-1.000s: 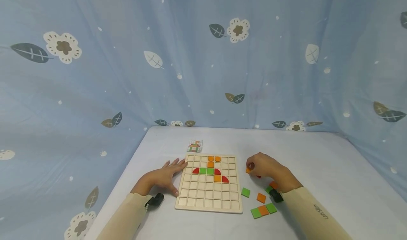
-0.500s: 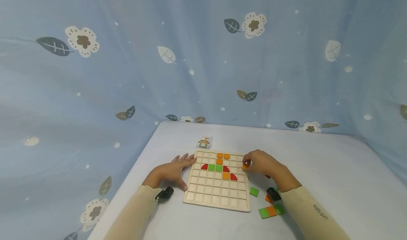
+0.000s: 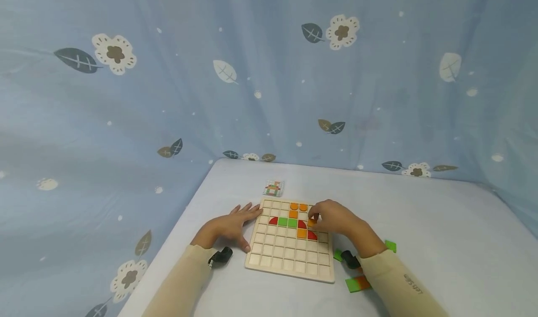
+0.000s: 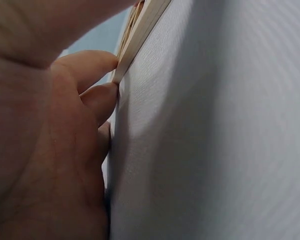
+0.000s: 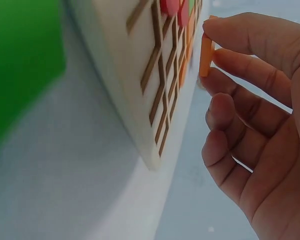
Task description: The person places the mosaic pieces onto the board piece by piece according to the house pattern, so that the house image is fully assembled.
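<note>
A wooden grid board lies on the table, with orange, green and red pieces in its upper cells. At the board's left edge, my left hand rests with fingers spread; in the left wrist view the fingertips of that hand touch the board's side. Over the right part of the board, my right hand pinches an orange piece. The right wrist view has this orange piece held on edge between thumb and fingers of the right hand, apart from the board.
A small pattern card lies behind the board. Loose green and orange tiles are at the right, partly under the right forearm, with another green tile farther right. A patterned blue cloth hangs behind the table.
My right hand has moved left from beside the board to above it, carrying the orange piece. The head view has shifted; my left hand keeps its place at the board's edge.
</note>
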Tool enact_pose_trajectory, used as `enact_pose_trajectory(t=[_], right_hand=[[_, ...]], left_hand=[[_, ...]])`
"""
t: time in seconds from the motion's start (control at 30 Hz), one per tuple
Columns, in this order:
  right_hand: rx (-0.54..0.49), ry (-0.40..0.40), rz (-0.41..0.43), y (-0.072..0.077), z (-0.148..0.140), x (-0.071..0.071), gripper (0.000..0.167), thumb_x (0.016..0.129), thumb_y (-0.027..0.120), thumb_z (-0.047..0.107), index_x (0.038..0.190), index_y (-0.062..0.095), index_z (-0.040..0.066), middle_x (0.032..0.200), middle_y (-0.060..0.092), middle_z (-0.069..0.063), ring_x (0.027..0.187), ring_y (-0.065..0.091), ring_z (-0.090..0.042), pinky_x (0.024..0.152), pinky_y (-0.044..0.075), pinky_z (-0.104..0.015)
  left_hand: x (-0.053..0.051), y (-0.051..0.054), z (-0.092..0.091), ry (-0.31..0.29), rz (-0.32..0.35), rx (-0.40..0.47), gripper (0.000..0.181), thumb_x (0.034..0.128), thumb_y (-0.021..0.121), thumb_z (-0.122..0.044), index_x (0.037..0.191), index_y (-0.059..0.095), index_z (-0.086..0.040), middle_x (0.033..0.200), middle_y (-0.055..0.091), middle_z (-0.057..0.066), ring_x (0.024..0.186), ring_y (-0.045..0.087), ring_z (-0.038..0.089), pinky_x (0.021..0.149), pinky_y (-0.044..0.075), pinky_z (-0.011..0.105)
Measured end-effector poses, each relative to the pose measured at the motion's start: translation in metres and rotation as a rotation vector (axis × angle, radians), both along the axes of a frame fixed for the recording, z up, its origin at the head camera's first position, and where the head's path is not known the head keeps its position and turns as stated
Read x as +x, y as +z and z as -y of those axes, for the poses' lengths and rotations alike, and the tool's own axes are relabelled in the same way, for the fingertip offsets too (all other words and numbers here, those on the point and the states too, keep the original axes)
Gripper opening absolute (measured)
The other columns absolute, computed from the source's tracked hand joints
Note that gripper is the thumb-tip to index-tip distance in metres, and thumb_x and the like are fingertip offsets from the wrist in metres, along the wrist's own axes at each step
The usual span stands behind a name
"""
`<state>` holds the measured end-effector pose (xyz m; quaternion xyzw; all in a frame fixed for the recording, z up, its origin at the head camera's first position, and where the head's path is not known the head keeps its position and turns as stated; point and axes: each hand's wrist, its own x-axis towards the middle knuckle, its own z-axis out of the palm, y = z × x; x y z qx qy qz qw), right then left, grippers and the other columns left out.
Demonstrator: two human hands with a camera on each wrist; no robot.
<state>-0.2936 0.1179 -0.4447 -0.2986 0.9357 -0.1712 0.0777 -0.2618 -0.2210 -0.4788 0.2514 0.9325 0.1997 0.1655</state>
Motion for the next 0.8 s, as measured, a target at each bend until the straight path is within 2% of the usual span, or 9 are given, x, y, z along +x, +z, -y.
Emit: enact_pose_trajectory(t=[0.1, 0.23, 0.33, 0.43, 0.63, 0.8], right_hand=[[-0.018, 0.022, 0.005, -0.002, 0.009, 0.005, 0.013, 0.079, 0.08, 0.024, 0.091, 0.074, 0.022, 0.085, 0.063, 0.014, 0.078, 0.053, -0.009, 0.073, 0.05, -0.029], [-0.047, 0.095, -0.005, -0.006, 0.021, 0.012, 0.013, 0.081, 0.078, 0.02, 0.093, 0.075, 0.02, 0.088, 0.064, 0.013, 0.078, 0.053, -0.008, 0.072, 0.05, -0.029], [-0.058, 0.153, -0.027, -0.01, 0.026, 0.016, 0.013, 0.081, 0.076, 0.018, 0.093, 0.075, 0.02, 0.088, 0.063, 0.014, 0.08, 0.054, -0.008, 0.073, 0.05, -0.03], [-0.06, 0.177, -0.039, -0.013, 0.029, 0.018, 0.011, 0.081, 0.076, 0.018, 0.091, 0.074, 0.022, 0.088, 0.062, 0.016, 0.081, 0.054, -0.006, 0.075, 0.05, -0.03], [-0.056, 0.161, -0.057, -0.01, 0.029, 0.02, 0.011, 0.08, 0.077, 0.02, 0.09, 0.072, 0.022, 0.08, 0.058, 0.016, 0.074, 0.051, -0.006, 0.07, 0.048, -0.027], [-0.048, 0.155, -0.08, -0.006, 0.029, 0.02, 0.016, 0.08, 0.079, 0.024, 0.095, 0.074, 0.019, 0.083, 0.061, 0.015, 0.072, 0.05, -0.005, 0.07, 0.047, -0.025]], left_hand=[[0.003, -0.001, 0.004, 0.026, 0.005, -0.005, 0.126, 0.0523, 0.092, -0.045, 0.156, 0.025, -0.02, 0.162, 0.011, -0.003, 0.148, -0.002, 0.024, 0.117, -0.002, 0.047], [0.009, -0.006, 0.012, 0.05, 0.002, -0.011, 0.127, 0.0505, 0.092, -0.046, 0.156, 0.026, -0.02, 0.162, 0.011, -0.004, 0.148, -0.002, 0.024, 0.117, -0.001, 0.048], [0.012, -0.01, 0.016, 0.047, 0.003, -0.003, 0.127, 0.0504, 0.091, -0.048, 0.156, 0.026, -0.019, 0.162, 0.011, -0.003, 0.148, -0.001, 0.025, 0.117, -0.001, 0.049], [0.013, -0.011, 0.018, 0.034, 0.004, 0.011, 0.127, 0.0512, 0.091, -0.048, 0.156, 0.026, -0.017, 0.162, 0.012, -0.001, 0.148, -0.001, 0.027, 0.117, -0.001, 0.051], [0.007, -0.008, 0.012, 0.001, -0.002, 0.041, 0.126, 0.0521, 0.09, -0.05, 0.156, 0.025, -0.017, 0.162, 0.012, 0.0, 0.148, -0.001, 0.028, 0.117, -0.003, 0.051], [-0.003, -0.004, 0.005, -0.02, -0.013, 0.04, 0.127, 0.051, 0.089, -0.052, 0.156, 0.025, -0.018, 0.162, 0.012, 0.0, 0.148, -0.001, 0.029, 0.116, -0.002, 0.052]])
